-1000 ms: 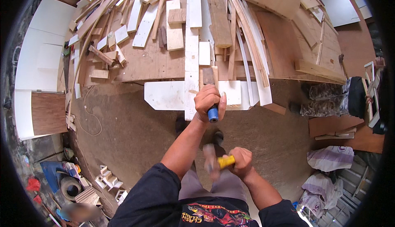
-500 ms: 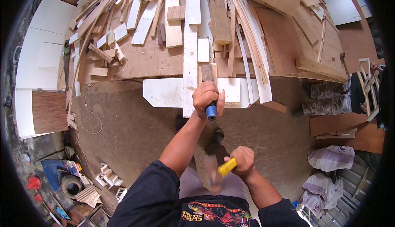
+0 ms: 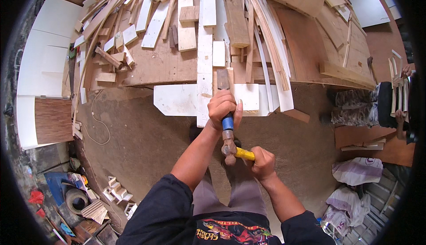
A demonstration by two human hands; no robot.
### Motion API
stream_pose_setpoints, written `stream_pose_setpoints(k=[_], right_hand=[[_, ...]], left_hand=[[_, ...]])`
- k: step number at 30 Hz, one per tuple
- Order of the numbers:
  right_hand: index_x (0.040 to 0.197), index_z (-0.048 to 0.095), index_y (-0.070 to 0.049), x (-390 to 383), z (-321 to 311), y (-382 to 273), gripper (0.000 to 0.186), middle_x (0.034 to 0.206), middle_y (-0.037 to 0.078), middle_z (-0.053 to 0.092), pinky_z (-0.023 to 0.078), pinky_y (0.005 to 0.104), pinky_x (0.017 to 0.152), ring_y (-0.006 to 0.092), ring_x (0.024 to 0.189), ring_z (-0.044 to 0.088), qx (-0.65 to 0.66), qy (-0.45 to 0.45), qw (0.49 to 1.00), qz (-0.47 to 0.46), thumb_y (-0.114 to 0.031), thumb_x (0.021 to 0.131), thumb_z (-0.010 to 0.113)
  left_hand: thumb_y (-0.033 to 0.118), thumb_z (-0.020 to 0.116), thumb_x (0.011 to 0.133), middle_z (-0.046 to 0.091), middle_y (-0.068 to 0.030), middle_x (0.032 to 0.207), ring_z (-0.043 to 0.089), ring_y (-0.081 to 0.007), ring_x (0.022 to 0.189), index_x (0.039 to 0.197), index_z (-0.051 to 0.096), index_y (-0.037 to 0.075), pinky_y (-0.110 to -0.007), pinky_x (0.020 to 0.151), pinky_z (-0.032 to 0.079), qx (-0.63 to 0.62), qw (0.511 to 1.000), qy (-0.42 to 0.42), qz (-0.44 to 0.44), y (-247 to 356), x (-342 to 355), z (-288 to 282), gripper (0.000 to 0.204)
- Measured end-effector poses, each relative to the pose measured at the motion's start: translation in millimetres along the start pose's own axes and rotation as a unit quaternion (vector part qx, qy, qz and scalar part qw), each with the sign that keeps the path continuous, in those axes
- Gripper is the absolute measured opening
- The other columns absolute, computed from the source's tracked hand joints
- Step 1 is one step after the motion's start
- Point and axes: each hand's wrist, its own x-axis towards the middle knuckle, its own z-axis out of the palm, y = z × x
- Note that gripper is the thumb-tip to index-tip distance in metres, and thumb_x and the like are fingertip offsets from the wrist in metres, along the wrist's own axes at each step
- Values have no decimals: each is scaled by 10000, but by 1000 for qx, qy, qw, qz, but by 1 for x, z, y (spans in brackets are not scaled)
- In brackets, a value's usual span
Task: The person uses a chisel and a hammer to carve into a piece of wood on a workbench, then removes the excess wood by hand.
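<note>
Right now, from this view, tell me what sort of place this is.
Most likely a woodworking shop: cut wood pieces crowd a worktable, the left hand grips a blue-handled chisel, and the right hand holds a yellow-handled hammer.

The chisel [image 3: 222, 80] is in the left hand [image 3: 222, 108] at the near edge of the workbench [image 3: 146, 71], its blade over a wood piece [image 3: 230, 78]. The ball-peen hammer [image 3: 229, 149], in the right hand [image 3: 263, 162], has its head at the chisel's near end. Offcuts [image 3: 106, 77] lie left on the workbench; long strips [image 3: 271, 45] lie right of the chisel. Another person [image 3: 355, 107] stands farther right, with sacks [image 3: 357, 171] nearer on that side. A cable [image 3: 108, 134] lies on the floor [image 3: 142, 134] at left.
</note>
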Motion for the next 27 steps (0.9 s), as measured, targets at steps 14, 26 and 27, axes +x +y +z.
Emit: stream_pose_setpoints(k=[14, 26, 27], right_hand=[[796, 562, -71, -11, -20, -12, 292, 616, 81, 539, 449, 382, 472, 271, 512, 575, 60, 15, 995, -82, -221, 877, 800], [773, 517, -94, -1, -20, -1, 334, 619, 61, 495, 409, 381, 464, 263, 504, 545, 44, 43, 989, -131, -216, 845, 819], [779, 511, -93, -1, -11, 8, 334, 619, 67, 496, 412, 388, 466, 268, 508, 551, 18, 55, 990, -130, -228, 859, 806]], left_hand=[[-106, 655, 724, 513, -73, 565, 514, -226, 489, 629, 449, 66, -329, 501, 404, 3, 1000, -19, -3, 0, 0, -1, 285], [-112, 685, 694, 497, -64, 566, 494, -233, 489, 619, 435, 85, -335, 498, 388, 8, 1000, -25, -3, 0, -1, -1, 327], [-113, 684, 693, 498, -64, 567, 495, -233, 492, 621, 437, 85, -336, 498, 387, 9, 1000, -20, -5, -1, -1, 1, 325]])
